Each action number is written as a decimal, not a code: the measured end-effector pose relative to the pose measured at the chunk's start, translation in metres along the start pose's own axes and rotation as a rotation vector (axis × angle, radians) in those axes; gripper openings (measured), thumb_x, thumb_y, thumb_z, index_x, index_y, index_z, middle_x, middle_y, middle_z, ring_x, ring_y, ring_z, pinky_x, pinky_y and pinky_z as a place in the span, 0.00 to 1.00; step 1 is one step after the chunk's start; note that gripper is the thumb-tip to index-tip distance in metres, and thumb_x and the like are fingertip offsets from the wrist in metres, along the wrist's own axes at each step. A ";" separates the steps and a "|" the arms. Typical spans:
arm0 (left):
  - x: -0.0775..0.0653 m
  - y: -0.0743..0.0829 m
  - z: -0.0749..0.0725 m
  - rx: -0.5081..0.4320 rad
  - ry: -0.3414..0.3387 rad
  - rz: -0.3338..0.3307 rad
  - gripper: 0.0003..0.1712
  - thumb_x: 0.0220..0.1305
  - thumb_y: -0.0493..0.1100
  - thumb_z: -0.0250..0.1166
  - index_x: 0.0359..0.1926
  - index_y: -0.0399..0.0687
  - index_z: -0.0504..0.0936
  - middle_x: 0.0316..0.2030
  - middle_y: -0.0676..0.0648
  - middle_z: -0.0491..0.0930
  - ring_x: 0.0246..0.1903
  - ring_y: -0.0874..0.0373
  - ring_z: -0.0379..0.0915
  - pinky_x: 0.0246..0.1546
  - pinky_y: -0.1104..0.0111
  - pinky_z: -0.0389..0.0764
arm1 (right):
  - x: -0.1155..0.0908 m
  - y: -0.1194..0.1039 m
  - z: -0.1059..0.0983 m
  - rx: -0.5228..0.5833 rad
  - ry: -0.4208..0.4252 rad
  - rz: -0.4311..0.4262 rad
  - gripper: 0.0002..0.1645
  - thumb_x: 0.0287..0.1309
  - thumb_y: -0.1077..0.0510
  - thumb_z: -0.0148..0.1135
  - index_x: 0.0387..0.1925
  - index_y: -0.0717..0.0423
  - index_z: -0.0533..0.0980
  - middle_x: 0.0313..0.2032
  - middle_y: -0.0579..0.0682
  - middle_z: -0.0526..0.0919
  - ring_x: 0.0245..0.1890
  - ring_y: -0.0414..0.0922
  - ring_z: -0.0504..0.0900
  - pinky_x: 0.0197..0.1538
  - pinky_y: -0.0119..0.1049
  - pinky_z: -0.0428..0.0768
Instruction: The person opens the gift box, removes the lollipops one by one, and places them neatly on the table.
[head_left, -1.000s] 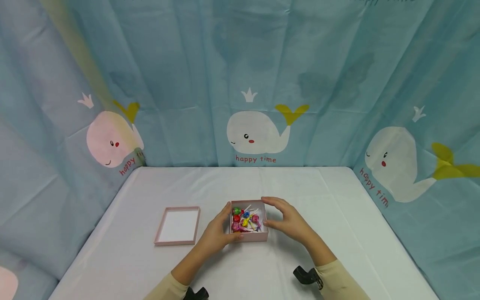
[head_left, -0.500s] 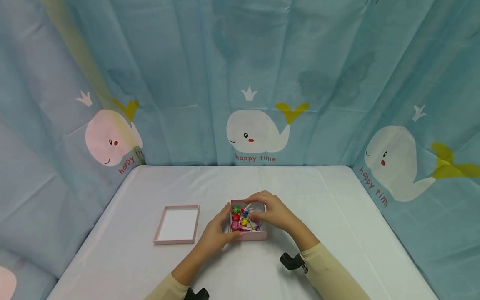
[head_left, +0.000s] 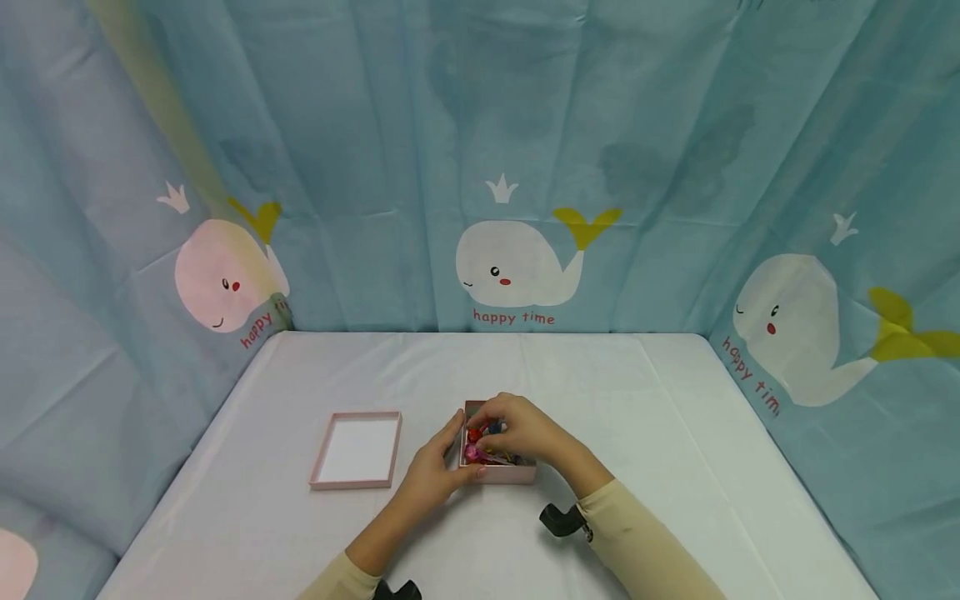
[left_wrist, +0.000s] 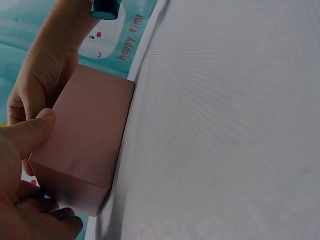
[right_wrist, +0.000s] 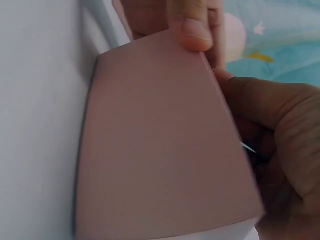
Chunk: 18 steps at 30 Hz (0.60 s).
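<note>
A pink cardboard box (head_left: 510,474), open at the top, stands on the table with several wrapped lollipops (head_left: 472,452) inside. My left hand (head_left: 433,471) holds its left side, the thumb pressed to the front wall. In the left wrist view that thumb lies across the upper edge of the box (left_wrist: 90,130). My right hand (head_left: 525,425) reaches over the right side into the box, fingers bent down among the lollipops, covering much of them. In the right wrist view the box wall (right_wrist: 160,135) hides the fingertips; I cannot tell whether they pinch a lollipop.
Left of the box lies its lid (head_left: 360,450), pink-rimmed and white inside, turned upward. A white cloth covers the table (head_left: 645,400). Behind it and at both sides hangs a blue curtain (head_left: 360,275) printed with whales.
My right hand has moved left, from the box's right edge to inside over the lollipops, with its fingers bending down. My left hand and the box have stayed in place.
</note>
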<state>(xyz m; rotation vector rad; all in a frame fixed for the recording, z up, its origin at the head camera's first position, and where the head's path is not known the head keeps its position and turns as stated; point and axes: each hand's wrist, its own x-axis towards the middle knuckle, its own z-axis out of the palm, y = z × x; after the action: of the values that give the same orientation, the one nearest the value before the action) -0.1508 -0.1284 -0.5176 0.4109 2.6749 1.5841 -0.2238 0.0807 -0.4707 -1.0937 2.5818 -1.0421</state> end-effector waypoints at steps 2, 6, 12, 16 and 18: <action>0.000 0.000 0.000 -0.002 -0.002 0.002 0.59 0.56 0.57 0.78 0.80 0.46 0.57 0.79 0.46 0.56 0.76 0.43 0.56 0.73 0.49 0.66 | 0.000 0.002 0.003 -0.012 -0.015 -0.014 0.15 0.59 0.54 0.76 0.49 0.48 0.87 0.46 0.40 0.88 0.49 0.36 0.79 0.56 0.41 0.83; -0.001 0.000 0.000 0.005 -0.001 0.014 0.58 0.56 0.57 0.78 0.80 0.45 0.58 0.79 0.45 0.57 0.76 0.43 0.56 0.73 0.49 0.66 | 0.001 0.006 0.009 -0.013 -0.046 -0.040 0.13 0.61 0.53 0.75 0.47 0.48 0.87 0.45 0.44 0.88 0.48 0.42 0.82 0.54 0.41 0.83; 0.000 0.000 0.000 -0.013 0.000 0.005 0.57 0.57 0.55 0.78 0.80 0.46 0.58 0.79 0.45 0.57 0.76 0.43 0.56 0.73 0.50 0.66 | 0.000 0.006 0.013 -0.085 -0.059 -0.013 0.11 0.60 0.48 0.74 0.45 0.41 0.87 0.44 0.37 0.87 0.48 0.44 0.81 0.50 0.33 0.81; 0.000 0.000 0.000 -0.018 0.000 0.005 0.58 0.56 0.55 0.79 0.80 0.45 0.58 0.79 0.45 0.57 0.76 0.44 0.56 0.73 0.50 0.65 | 0.002 0.005 0.015 -0.127 -0.059 -0.010 0.11 0.59 0.46 0.75 0.44 0.38 0.87 0.42 0.33 0.86 0.47 0.41 0.80 0.49 0.31 0.81; 0.000 -0.001 -0.001 -0.020 0.002 0.003 0.58 0.56 0.55 0.79 0.80 0.44 0.58 0.78 0.45 0.57 0.76 0.44 0.56 0.73 0.51 0.65 | 0.003 0.005 0.016 -0.145 -0.059 -0.018 0.11 0.59 0.45 0.75 0.44 0.38 0.87 0.41 0.31 0.86 0.46 0.40 0.79 0.48 0.30 0.81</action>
<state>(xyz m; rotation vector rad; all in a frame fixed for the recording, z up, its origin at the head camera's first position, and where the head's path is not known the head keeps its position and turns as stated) -0.1505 -0.1293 -0.5179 0.4141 2.6586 1.6118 -0.2226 0.0722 -0.4854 -1.1636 2.6395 -0.8235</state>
